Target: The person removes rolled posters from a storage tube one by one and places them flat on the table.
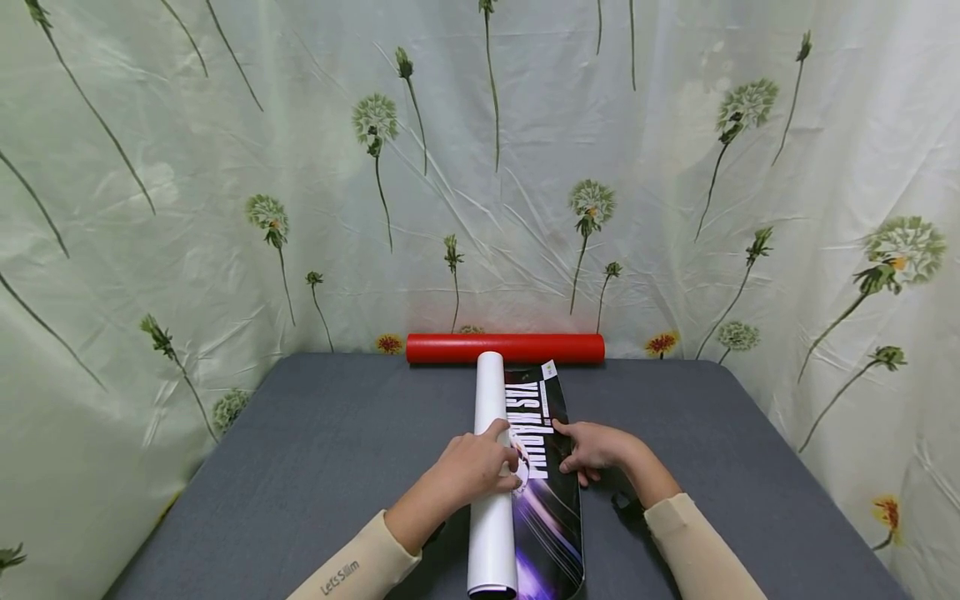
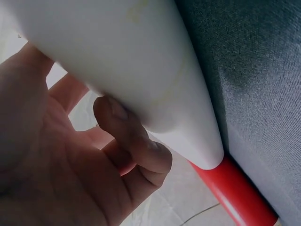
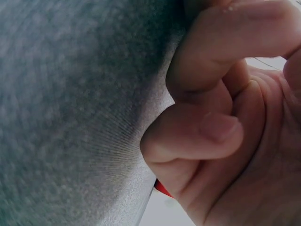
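1. Poster (image 1: pixel 534 510): white back, black printed face, bold white lettering, streaks of purple and pink.
2. Roll (image 1: pixel 442 348): plain, bright red I can't miss.
3. Tabletop (image 1: pixel 360 442): dark blue-grey.
4. Curtain (image 1: pixel 465 192): pale greenish white, scattered with green dandelions (image 1: pixel 592 202) and a few orange-yellow blooms (image 1: pixel 662 342).
5. Sleeves (image 1: pixel 369 554): cream, dark lettering across the left one.

The glossy black-and-purple, white-backed poster (image 1: pixel 547 504) is partly rolled: its white roll (image 1: pixel 492 533) under the left hand (image 1: pixel 474 468), its flat part (image 1: pixel 558 537) at the right hand (image 1: pixel 600 447).
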The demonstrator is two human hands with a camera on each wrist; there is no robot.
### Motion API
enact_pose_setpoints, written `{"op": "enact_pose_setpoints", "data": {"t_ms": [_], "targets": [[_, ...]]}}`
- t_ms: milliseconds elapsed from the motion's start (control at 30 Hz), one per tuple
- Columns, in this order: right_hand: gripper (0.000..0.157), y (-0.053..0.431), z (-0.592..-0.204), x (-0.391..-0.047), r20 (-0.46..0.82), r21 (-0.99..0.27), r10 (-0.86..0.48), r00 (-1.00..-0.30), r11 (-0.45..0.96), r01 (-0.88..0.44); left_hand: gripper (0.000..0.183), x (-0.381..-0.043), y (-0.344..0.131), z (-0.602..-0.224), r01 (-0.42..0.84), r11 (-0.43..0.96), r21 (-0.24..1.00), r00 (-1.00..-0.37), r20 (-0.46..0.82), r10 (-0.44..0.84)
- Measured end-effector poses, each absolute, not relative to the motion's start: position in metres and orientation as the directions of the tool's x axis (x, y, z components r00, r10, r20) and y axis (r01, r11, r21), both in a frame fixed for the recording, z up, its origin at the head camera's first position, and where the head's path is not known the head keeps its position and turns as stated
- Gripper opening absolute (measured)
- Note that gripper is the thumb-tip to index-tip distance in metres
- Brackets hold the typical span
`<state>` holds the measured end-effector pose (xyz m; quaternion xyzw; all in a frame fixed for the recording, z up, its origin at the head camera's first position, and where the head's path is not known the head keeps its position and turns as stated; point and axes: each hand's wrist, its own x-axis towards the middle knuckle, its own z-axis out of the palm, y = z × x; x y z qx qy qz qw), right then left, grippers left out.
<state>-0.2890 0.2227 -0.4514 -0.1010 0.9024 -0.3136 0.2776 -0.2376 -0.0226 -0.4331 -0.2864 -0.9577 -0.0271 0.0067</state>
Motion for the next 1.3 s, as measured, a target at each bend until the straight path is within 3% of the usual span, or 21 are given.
{"op": "enact_pose_setpoints", "data": {"t_ms": [200,467,767,1033,1300], "targets": [[0.087,0.225,-0.451,-0.290,-0.436,-0.626,-0.365,-0.823,0.779,-0.014,0.016,-0.237,-0.025,-0.432,0.548,0.834,0.067,-0.837,0.028,0.547],[0.087,0.228,-0.452,-0.290,-0.441,-0.625,-0.364,-0.820,0.780,-0.010,0.026,-0.238,-0.024,-0.433,0.544,0.839,0.022,-0.839,0.044,0.543],[0.087,0.230,-0.449,-0.289,-0.439,-0.626,-0.359,-0.824,0.780,-0.006,0.014,-0.237,-0.025,-0.434,0.568,0.823,-0.024,-0.820,0.070,0.568],[0.086,0.232,-0.448,-0.290,-0.443,-0.621,-0.356,-0.823,0.784,-0.005,0.023,-0.238,-0.025,-0.433,0.560,0.827,-0.037,-0.825,0.070,0.561],[0.086,0.233,-0.448,-0.290,-0.451,-0.620,-0.345,-0.823,0.785,0.011,0.015,-0.237,-0.025,-0.433,0.563,0.825,-0.051,-0.823,0.065,0.565]]}}
